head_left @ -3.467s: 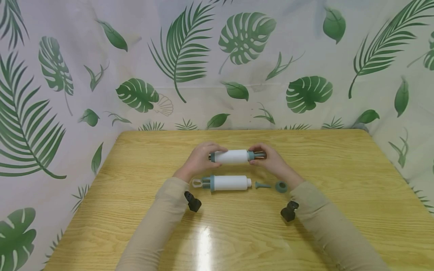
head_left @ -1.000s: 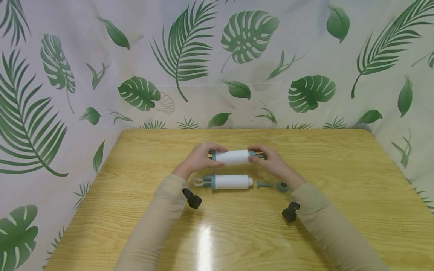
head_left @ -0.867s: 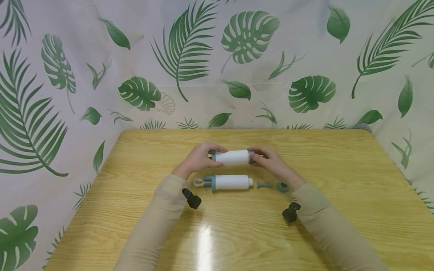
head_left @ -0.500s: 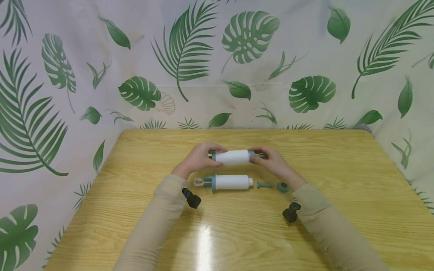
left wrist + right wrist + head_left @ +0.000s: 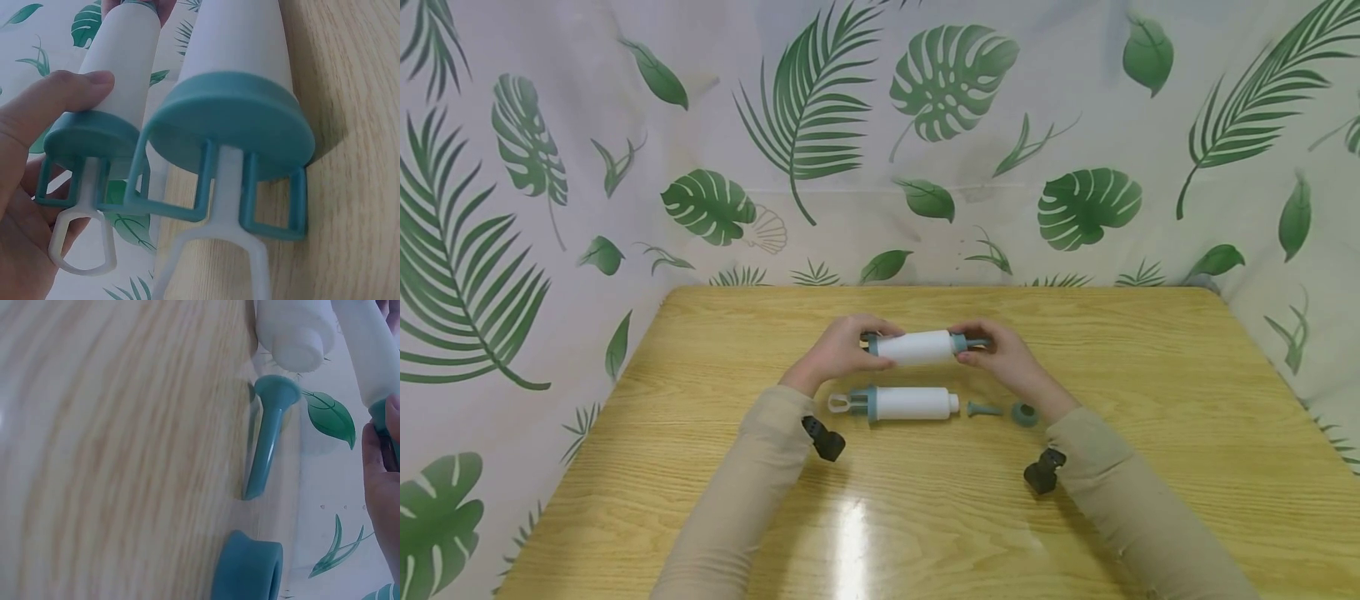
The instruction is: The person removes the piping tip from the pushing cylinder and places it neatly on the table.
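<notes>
In the head view, my left hand (image 5: 844, 350) holds a white pastry syringe (image 5: 915, 347) level above the table. In the left wrist view, the thumb lies on its barrel (image 5: 122, 53), close to the teal cap (image 5: 94, 134); a white plunger ring (image 5: 82, 244) sticks out below. At the other end, my right hand (image 5: 1000, 354) pinches the teal collar (image 5: 958, 342), from which a slim teal nozzle (image 5: 977, 342) points toward the palm. A second pastry syringe (image 5: 912, 403) lies nearer on the table, its white tip (image 5: 300, 349) bare.
Right of the lying syringe are a loose teal nozzle (image 5: 267, 437) and a teal ring (image 5: 247, 569), both on the wooden table (image 5: 925, 492). A leaf-patterned cloth (image 5: 850, 150) hangs behind. Black wrist cameras sit at both cuffs.
My right fingers have shifted about the collar, covering it about a second ago and now leaving collar and nozzle in sight. The left hand keeps its hold; the things on the table stay put.
</notes>
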{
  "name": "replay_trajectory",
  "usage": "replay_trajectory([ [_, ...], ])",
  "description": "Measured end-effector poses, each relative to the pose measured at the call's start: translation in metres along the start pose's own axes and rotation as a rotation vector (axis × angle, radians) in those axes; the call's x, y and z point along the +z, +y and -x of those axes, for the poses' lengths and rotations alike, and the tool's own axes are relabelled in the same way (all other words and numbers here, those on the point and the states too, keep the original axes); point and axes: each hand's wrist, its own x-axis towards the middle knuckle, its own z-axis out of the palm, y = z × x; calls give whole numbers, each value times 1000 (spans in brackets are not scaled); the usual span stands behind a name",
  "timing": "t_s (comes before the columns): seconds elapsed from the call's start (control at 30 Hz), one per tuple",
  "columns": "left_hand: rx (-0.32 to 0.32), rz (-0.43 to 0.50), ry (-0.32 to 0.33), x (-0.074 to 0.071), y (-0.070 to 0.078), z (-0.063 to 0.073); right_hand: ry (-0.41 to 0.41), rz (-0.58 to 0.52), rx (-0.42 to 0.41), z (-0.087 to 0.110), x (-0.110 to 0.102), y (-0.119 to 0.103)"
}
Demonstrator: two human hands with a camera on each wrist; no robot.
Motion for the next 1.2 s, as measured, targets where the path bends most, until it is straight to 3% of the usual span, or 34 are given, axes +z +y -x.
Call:
replay_trajectory([
  [0.23,-7,20,-4,0,-2,-1,-2,-74,-14,-1,0,0],
  [0.53,-36,39,-2,-2,-7,1,58,-26,-51,1,-6,6],
  [0.87,-45,-141,-35,6,-7,-2,21,-20,-41,3,-9,10],
  [1.2,-86,-214,-56,16,-7,-10,-12,3,-56,4,-8,12],
])
